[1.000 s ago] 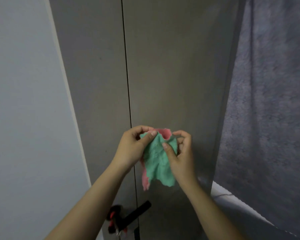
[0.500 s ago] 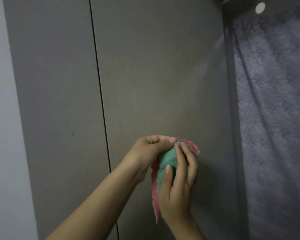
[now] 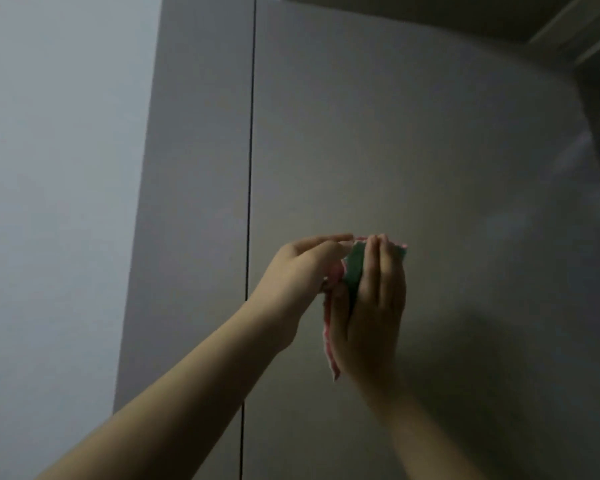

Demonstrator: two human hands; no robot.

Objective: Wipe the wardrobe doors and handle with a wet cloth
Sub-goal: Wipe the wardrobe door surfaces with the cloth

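The left hand (image 3: 302,271) and the right hand (image 3: 374,306) are up together in front of the right door (image 3: 430,168). Both hold the cloth (image 3: 354,271), which is bunched up between them. The cloth is green on one side and pink on the other.

The left hand has its fingers curled. Its fingertips pinch the top edge of the cloth. The right hand lies flat over the cloth, with its fingers (image 3: 381,258) straight and close together, pointing up. Its thumb is tucked on the green side. A pink edge of the cloth hangs down just left of the right wrist. A small corner of cloth sticks out past the right fingers on the right.

It is too blurry to tell if the cloth touches the door.

Left of the left hand, a thin dark gap (image 3: 250,150) runs up and down. On its far side is the left door (image 3: 194,202). Further left is a pale wall (image 3: 59,202). Above and to the right of the hands is a dark ceiling (image 3: 465,12).
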